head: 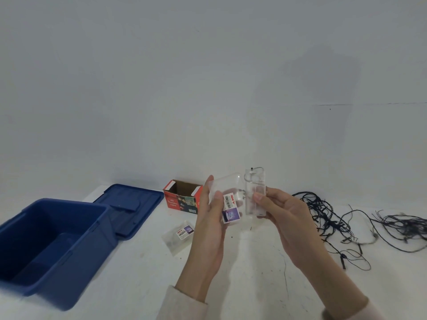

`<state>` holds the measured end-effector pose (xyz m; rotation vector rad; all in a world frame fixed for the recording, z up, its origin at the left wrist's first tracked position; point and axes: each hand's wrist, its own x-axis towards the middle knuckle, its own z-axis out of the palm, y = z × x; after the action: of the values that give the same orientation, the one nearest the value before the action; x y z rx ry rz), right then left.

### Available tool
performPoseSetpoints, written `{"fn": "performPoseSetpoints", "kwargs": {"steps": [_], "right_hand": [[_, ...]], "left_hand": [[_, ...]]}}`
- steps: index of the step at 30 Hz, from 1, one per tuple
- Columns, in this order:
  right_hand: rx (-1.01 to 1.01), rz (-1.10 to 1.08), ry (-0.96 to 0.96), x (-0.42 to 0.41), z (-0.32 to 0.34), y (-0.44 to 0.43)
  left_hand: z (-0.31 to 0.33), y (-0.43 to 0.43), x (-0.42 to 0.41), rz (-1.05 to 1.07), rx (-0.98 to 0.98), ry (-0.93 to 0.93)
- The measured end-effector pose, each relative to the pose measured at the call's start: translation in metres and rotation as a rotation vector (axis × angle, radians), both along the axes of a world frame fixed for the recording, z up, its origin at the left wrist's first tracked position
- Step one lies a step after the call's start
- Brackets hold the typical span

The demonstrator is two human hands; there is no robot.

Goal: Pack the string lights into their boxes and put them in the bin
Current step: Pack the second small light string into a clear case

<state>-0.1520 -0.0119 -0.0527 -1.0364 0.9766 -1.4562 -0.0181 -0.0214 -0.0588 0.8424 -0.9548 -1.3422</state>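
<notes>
Head view: the left hand (209, 227) gripped a clear labelled box (227, 192), fingers (218, 196) curled around it. The right hand (286, 218) pinched the clear battery pack (255, 195) of a string light set, long axis upright, just right of the box and level with the left fingers. The blue bin (69, 273) stood well left of both hands.
</notes>
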Motion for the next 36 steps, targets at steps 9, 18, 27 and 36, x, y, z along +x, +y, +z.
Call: {"fn": "performPoseSetpoints", "kwargs": {"steps": [9,18,27,36], "right_hand": [[-0.067,0.003,0.211,-0.002,0.000,0.008],[-0.198,-0.106,0.546,0.005,-0.005,0.016],[-0.328,-0.201,0.591,0.007,-0.012,0.015],[-0.309,-0.104,0.452,0.010,-0.007,0.017]], "left_hand": [[0.002,0.003,-0.005,0.036,-0.080,-0.191],[0.003,0.009,-0.022,0.019,-0.073,-0.219],[0.013,0.009,-0.026,0.059,-0.078,-0.216],[0.015,0.010,-0.018,0.067,-0.056,-0.118]]}}
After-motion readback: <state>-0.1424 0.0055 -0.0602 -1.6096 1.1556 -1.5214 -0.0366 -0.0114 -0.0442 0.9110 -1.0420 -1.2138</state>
